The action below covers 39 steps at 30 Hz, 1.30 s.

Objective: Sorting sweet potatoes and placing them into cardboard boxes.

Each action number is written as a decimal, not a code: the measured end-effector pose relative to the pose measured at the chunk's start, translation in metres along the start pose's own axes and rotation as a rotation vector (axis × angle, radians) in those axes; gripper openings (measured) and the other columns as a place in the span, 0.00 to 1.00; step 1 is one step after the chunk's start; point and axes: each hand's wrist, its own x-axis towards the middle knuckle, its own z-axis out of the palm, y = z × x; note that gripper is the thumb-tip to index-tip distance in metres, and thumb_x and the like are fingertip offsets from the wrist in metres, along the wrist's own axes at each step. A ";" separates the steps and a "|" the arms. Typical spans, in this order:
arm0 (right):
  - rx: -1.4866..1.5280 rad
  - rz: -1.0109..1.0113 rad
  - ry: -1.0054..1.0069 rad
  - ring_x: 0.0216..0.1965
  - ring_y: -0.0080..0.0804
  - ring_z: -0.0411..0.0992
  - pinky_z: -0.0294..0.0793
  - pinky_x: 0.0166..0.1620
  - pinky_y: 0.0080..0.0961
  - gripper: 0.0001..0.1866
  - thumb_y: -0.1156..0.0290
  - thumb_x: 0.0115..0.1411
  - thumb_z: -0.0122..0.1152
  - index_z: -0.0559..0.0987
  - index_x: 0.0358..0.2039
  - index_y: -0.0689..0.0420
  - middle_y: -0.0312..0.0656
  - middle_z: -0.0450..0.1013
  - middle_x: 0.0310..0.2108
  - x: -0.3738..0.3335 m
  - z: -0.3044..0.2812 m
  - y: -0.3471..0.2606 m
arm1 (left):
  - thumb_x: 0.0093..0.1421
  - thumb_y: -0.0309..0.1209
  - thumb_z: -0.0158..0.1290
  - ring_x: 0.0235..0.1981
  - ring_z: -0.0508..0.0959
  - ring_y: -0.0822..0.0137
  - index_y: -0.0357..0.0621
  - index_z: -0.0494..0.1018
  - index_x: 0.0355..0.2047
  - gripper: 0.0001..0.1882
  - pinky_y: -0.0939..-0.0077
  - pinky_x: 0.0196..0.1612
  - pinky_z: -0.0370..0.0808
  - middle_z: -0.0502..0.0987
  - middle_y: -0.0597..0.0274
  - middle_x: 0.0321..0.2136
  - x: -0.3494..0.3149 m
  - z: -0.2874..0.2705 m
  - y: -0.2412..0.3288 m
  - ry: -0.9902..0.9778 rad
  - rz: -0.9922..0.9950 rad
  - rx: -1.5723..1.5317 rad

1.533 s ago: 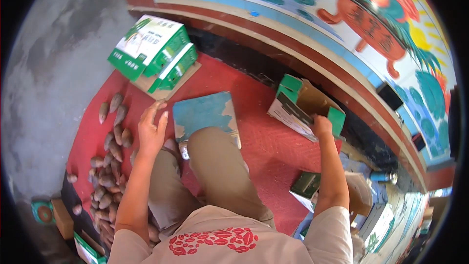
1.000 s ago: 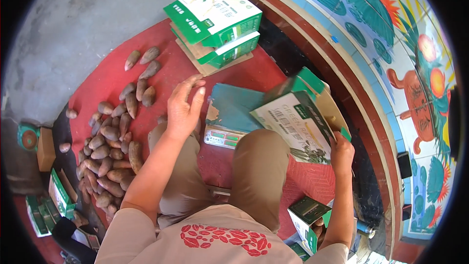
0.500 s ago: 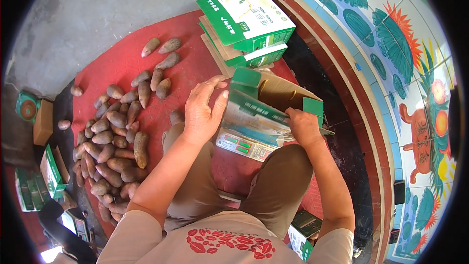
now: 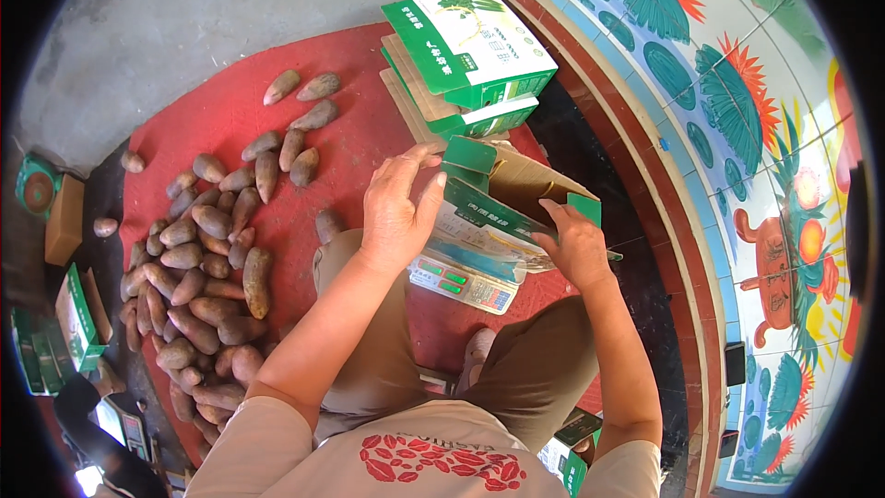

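The open box (image 4: pixel 489 209) sits between the left hand (image 4: pixel 395 212), digits spread, and right hand (image 4: pixel 579 247), digits straddling its edge, clamping indeterminable.

Near the centre of the frame, an open green and white box (image 4: pixel 489 212) stood tilted above an electronic scale (image 4: pixel 479 292), partly covering it. The left hand (image 4: pixel 396 207) was at the box's left side, thumb and fingers spread; contact with the green flap was unclear. The right hand (image 4: pixel 573 244) had its fingers over the near rim, thumb apart from them. Brown tubers (image 4: pixel 192 286) lay heaped at left on a red mat (image 4: pixel 355 143). Two stacked boxes (image 4: pixel 502 32) sat at upper centre, and a painted tiled wall (image 4: pixel 728 166) curved down the right side.
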 end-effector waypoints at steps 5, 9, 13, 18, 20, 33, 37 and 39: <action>0.006 -0.148 0.286 0.40 0.44 0.73 0.73 0.43 0.35 0.22 0.70 0.49 0.67 0.75 0.45 0.56 0.43 0.74 0.39 0.000 -0.011 -0.020 | 0.54 0.26 0.55 0.40 0.76 0.55 0.40 0.72 0.46 0.17 0.63 0.47 0.71 0.78 0.56 0.36 0.000 0.005 0.000 0.059 0.029 -0.025; 0.115 -0.226 0.355 0.36 0.42 0.73 0.73 0.41 0.35 0.14 0.74 0.48 0.66 0.77 0.37 0.57 0.42 0.74 0.35 -0.012 -0.013 -0.041 | 0.54 0.25 0.55 0.39 0.76 0.54 0.40 0.71 0.47 0.18 0.62 0.46 0.71 0.78 0.56 0.35 -0.001 0.009 0.000 0.048 0.043 0.005; 0.087 -0.321 0.391 0.34 0.41 0.73 0.73 0.39 0.34 0.13 0.76 0.47 0.66 0.76 0.35 0.59 0.42 0.73 0.33 -0.031 -0.004 -0.026 | 0.54 0.25 0.55 0.39 0.76 0.54 0.38 0.71 0.47 0.18 0.62 0.46 0.71 0.78 0.55 0.36 -0.001 0.019 0.002 0.032 0.075 0.046; 0.172 -0.379 0.373 0.31 0.39 0.73 0.73 0.37 0.33 0.12 0.75 0.47 0.66 0.75 0.33 0.59 0.42 0.73 0.30 -0.056 0.018 -0.004 | 0.59 0.26 0.53 0.42 0.78 0.59 0.36 0.71 0.48 0.16 0.67 0.49 0.71 0.79 0.54 0.37 -0.004 0.035 0.013 -0.015 0.064 0.101; 0.206 -0.397 0.382 0.30 0.40 0.73 0.73 0.35 0.33 0.12 0.77 0.46 0.67 0.76 0.32 0.58 0.42 0.73 0.29 -0.068 0.033 0.005 | 0.59 0.26 0.52 0.42 0.78 0.61 0.36 0.71 0.47 0.15 0.68 0.49 0.71 0.79 0.54 0.37 -0.004 0.042 0.013 -0.018 0.083 0.111; 0.245 -0.061 0.676 0.35 0.40 0.73 0.71 0.39 0.33 0.13 0.75 0.48 0.66 0.76 0.35 0.57 0.41 0.73 0.34 -0.076 0.003 0.032 | 0.63 0.25 0.48 0.38 0.75 0.71 0.34 0.68 0.52 0.17 0.77 0.41 0.73 0.77 0.60 0.38 -0.011 -0.054 0.027 0.136 -0.066 0.251; 0.243 0.016 0.646 0.42 0.41 0.71 0.70 0.44 0.35 0.16 0.74 0.48 0.66 0.77 0.40 0.57 0.42 0.73 0.40 -0.064 0.006 0.029 | 0.62 0.26 0.49 0.36 0.77 0.64 0.35 0.69 0.50 0.16 0.72 0.40 0.74 0.78 0.55 0.37 -0.047 -0.099 -0.039 0.127 -0.101 0.479; 0.245 0.024 0.598 0.42 0.41 0.71 0.69 0.45 0.35 0.17 0.73 0.48 0.67 0.77 0.41 0.57 0.42 0.73 0.41 -0.059 0.008 0.025 | 0.62 0.27 0.49 0.36 0.78 0.61 0.35 0.70 0.48 0.15 0.70 0.40 0.74 0.78 0.52 0.36 -0.073 -0.114 -0.068 0.045 -0.264 0.486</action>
